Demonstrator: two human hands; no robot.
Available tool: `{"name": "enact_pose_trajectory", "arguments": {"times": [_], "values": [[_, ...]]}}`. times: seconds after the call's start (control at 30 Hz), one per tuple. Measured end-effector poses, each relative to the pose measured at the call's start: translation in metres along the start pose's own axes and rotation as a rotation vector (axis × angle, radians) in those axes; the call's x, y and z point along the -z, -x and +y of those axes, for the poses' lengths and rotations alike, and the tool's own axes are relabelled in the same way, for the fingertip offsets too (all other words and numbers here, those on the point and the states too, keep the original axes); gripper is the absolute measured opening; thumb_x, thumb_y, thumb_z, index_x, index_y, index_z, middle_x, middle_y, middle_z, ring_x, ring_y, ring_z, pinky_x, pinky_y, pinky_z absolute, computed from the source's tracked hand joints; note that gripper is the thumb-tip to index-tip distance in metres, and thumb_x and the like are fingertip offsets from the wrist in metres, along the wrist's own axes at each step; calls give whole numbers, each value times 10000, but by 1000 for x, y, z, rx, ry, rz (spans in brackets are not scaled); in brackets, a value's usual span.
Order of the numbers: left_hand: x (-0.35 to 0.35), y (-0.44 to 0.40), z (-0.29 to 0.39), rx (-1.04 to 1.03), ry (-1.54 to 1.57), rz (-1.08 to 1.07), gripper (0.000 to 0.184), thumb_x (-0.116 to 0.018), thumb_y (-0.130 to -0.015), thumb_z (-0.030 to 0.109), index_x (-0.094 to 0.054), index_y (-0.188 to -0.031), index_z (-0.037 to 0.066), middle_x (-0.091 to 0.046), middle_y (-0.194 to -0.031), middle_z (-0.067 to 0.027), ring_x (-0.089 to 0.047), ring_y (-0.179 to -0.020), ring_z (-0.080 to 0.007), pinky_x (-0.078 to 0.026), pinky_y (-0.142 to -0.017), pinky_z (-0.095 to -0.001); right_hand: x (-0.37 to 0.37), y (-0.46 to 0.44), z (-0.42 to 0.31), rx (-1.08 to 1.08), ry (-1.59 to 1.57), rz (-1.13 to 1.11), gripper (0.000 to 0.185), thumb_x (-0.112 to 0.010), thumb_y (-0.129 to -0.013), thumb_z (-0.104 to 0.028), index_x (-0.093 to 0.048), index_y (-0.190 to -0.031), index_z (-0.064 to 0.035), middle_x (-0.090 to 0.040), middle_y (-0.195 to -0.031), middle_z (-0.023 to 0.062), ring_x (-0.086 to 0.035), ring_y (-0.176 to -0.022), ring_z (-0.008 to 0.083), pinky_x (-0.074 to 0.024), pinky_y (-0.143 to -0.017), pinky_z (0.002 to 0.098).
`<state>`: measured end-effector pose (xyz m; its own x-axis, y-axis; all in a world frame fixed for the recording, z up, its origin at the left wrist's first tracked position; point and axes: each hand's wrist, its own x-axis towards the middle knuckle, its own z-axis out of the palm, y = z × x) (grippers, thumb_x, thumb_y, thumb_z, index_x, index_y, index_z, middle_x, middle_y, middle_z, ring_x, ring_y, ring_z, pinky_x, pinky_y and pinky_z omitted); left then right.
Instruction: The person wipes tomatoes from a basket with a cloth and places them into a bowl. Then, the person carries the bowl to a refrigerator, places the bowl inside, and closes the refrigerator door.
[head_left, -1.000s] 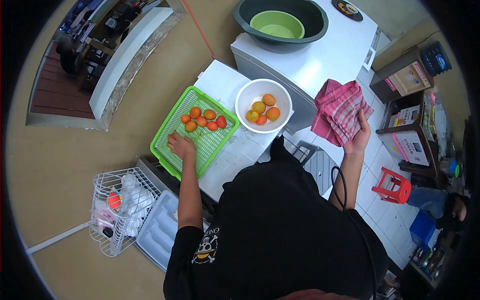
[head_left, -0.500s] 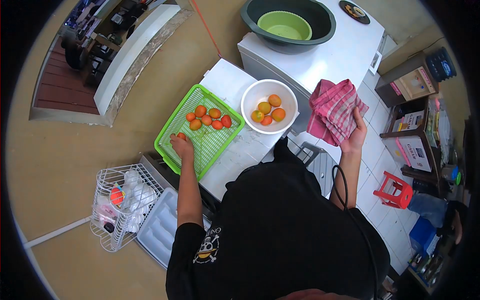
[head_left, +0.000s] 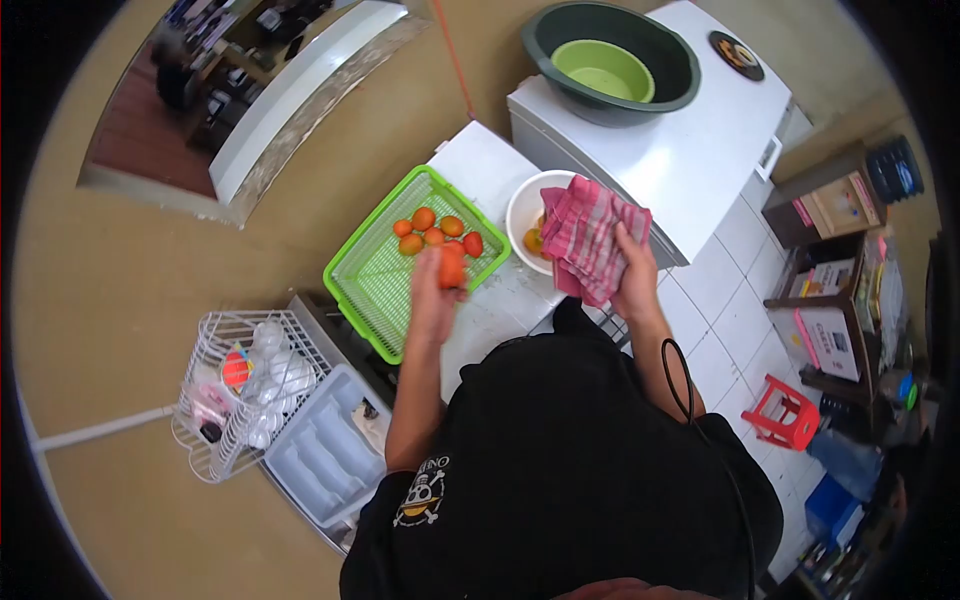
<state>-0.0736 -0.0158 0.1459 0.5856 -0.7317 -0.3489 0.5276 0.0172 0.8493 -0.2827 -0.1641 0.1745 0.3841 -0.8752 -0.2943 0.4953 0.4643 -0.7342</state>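
My left hand (head_left: 430,298) is closed around a red-orange tomato (head_left: 452,266), raised over the near right part of a green plastic basket (head_left: 345,290). Several more tomatoes (head_left: 424,218) lie together at the basket's far right side. In my right hand (head_left: 636,270) is a pink and red checked cloth (head_left: 597,240), bunched in loose folds. It hangs in front of a white bowl (head_left: 519,205) and hides much of it. A yellow-orange tomato (head_left: 533,241) shows inside the bowl; the rest of its contents are mostly covered.
A dark green tub (head_left: 540,55) holding a light green basin (head_left: 600,72) stands on a white appliance (head_left: 690,150) beyond the bowl. To the left are a wire dish rack (head_left: 215,350) and a grey cutlery tray (head_left: 325,450). A red stool (head_left: 782,412) stands on the tiled floor.
My left hand has lifted a tomato from the basket's near left area and moved right. My right hand has brought the cloth leftward, over part of the white bowl.
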Motion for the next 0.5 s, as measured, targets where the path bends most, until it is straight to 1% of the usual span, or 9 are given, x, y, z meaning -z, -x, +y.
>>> {"name": "enact_pose_trajectory", "arguments": {"times": [0.1,0.13,0.17,0.2,0.3,0.4,0.43,0.47,0.5], "values": [[-35,13,-14,124,21,-121,408,-391,-957,454,-470,-1099,79,-570,-849,-58,-513,-589,-121,-396,-486,-250,-30,19,25,342,620,-483,366,-462,-937,-209,-477,-1225,17,-513,-1244,134,-490,-1160,239,-391,-965,371],[-57,17,-32,-153,-44,-49,419,-377,-959,465,-465,-1102,81,-559,-833,-52,-510,-587,-121,-393,-476,-247,-45,25,29,525,777,-677,375,-466,-931,-219,-491,-1227,10,-485,-1294,138,-434,-1228,256,-338,-1013,381],[-59,19,-34,-146,-10,-50,419,-362,-963,465,-462,-1103,82,-548,-820,-48,-508,-583,-123,-387,-465,-245,-53,27,32,783,1052,-827,375,-474,-926,-233,-510,-1217,1,-464,-1327,135,-396,-1264,262,-308,-1036,383],[-62,20,-36,-138,25,-49,420,-347,-968,464,-459,-1104,83,-536,-806,-44,-505,-580,-126,-381,-454,-242,-57,25,37,845,1039,-778,330,-463,-918,-182,-543,-1188,-11,-490,-1309,136,-436,-1236,274,-331,-1022,378],[-50,22,-24,93,125,-150,423,-319,-975,466,-469,-1081,85,-515,-767,-45,-493,-566,-132,-367,-437,-244,-65,16,42,10,322,-527,348,-346,-929,-107,-522,-1206,9,-553,-1224,162,-510,-1161,283,-374,-988,367],[-49,26,-25,183,180,-121,445,-328,-968,482,-471,-1080,76,-518,-786,-50,-501,-571,-141,-381,-446,-259,-57,24,37,816,865,-571,368,-397,-888,-134,-516,-1206,7,-526,-1244,186,-471,-1198,335,-335,-1015,404],[-60,28,-34,-20,135,-39,434,-333,-969,475,-472,-1076,78,-519,-791,-51,-505,-571,-144,-387,-447,-264,-56,28,38,851,1036,-710,361,-390,-914,-152,-509,-1211,15,-519,-1255,186,-469,-1205,306,-332,-1017,403],[-59,28,-37,-24,113,-57,418,-337,-970,463,-470,-1071,80,-520,-795,-53,-509,-580,-148,-393,-451,-270,-53,32,39,876,1208,-846,358,-382,-940,-169,-502,-1216,24,-512,-1266,185,-467,-1212,278,-330,-1020,401],[-59,27,-38,-29,92,-74,401,-341,-972,452,-468,-1067,83,-521,-800,-55,-514,-588,-152,-399,-456,-276,-54,24,46,875,1125,-798,330,-379,-943,-144,-512,-1206,5,-525,-1238,192,-494,-1177,253,-362,-993,370]]}}
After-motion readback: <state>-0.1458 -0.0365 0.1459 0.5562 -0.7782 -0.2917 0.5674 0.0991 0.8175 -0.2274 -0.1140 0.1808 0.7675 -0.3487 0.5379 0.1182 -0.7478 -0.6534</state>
